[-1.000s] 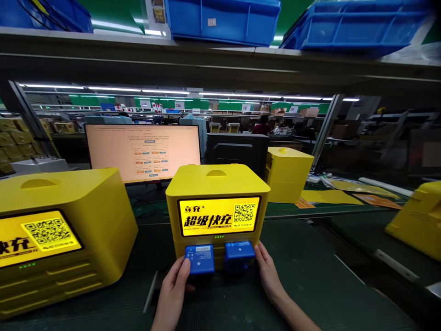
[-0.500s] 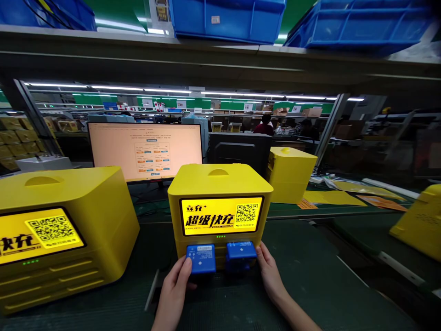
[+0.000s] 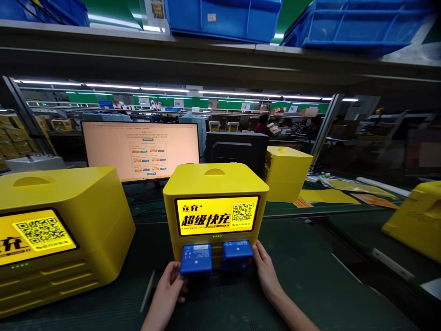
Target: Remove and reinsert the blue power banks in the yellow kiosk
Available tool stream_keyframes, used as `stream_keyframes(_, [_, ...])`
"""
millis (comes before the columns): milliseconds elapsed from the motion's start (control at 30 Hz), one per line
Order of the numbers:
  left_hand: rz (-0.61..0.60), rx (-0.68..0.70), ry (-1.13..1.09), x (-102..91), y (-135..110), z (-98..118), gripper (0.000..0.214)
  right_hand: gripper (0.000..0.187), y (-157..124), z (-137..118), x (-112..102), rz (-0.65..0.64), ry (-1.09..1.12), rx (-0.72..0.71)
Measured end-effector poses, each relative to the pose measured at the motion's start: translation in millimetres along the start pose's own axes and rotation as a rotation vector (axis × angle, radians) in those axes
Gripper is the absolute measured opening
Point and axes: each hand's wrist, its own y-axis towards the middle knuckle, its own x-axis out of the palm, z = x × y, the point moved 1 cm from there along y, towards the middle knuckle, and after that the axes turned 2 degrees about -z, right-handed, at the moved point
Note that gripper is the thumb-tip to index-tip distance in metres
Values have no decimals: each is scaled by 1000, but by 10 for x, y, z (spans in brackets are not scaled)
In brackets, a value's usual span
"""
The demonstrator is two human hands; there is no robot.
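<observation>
At the far left a large yellow cabinet stands on the dark counter, its lit screen showing a QR code and its lower front ribbed with shut slots. Behind it, a little to the right, a monitor glows with a pale page of small buttons. In the middle stands a smaller yellow charging station, its bright screen facing the camera with bold characters and a QR code. Below that screen two blue power banks stick out of the front slots side by side. The left hand comes up from the lower edge and its fingers close on the near edge of the left power bank, thumb at its lower left corner; this bank juts out further than its neighbour. The right power bank sits deeper in its slot, and the right hand holds it at its right side, fingers pressed against the edge. Further right and behind, another yellow box stands near yellow sheets lying flat, and a fourth yellow unit shows at the far right edge. Overhead, blue bins rest on a shelf.
</observation>
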Motion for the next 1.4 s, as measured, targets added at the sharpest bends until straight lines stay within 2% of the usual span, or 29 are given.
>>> stream_keyframes(67, [-51,-24,104,-62,45,-40,54,70,1,-5,3,-2,1,2])
stream_keyframes(100, [-49,-39,88,-67,50,-55,59,71,1,-7,4,-3,1,4])
stream_keyframes(233, [-9,-71,-253,80,-33,-70,71,73,-1,-9,-2,1,0,14])
stream_keyframes(333, [-28,-84,-345,192,-87,-59,67,72,-7,-7,-5,9,-4,22])
stream_keyframes(500, [-32,-128,-322,176,-44,-89,50,70,-24,6,-15,39,-14,35])
stream_keyframes(800, [-60,-138,-270,172,-64,-49,61,72,-18,36,-45,51,-35,52])
stream_keyframes(933, [-57,-138,-249,150,5,-110,57,72,-17,40,-57,43,-39,46])
stream_keyframes(1033, [-75,-196,-170,111,64,-168,51,70,-22,46,-67,41,-50,41])
stream_keyframes(1133, [-124,-247,-137,98,65,-121,45,69,-16,54,-69,41,-62,40])
stream_keyframes(1300, [-173,-246,-211,256,-75,55,37,74,7,70,-76,68,-91,49])
stream_keyframes(1400, [-119,-254,-223,313,-312,-29,46,79,-39,105,-149,101,-122,80])
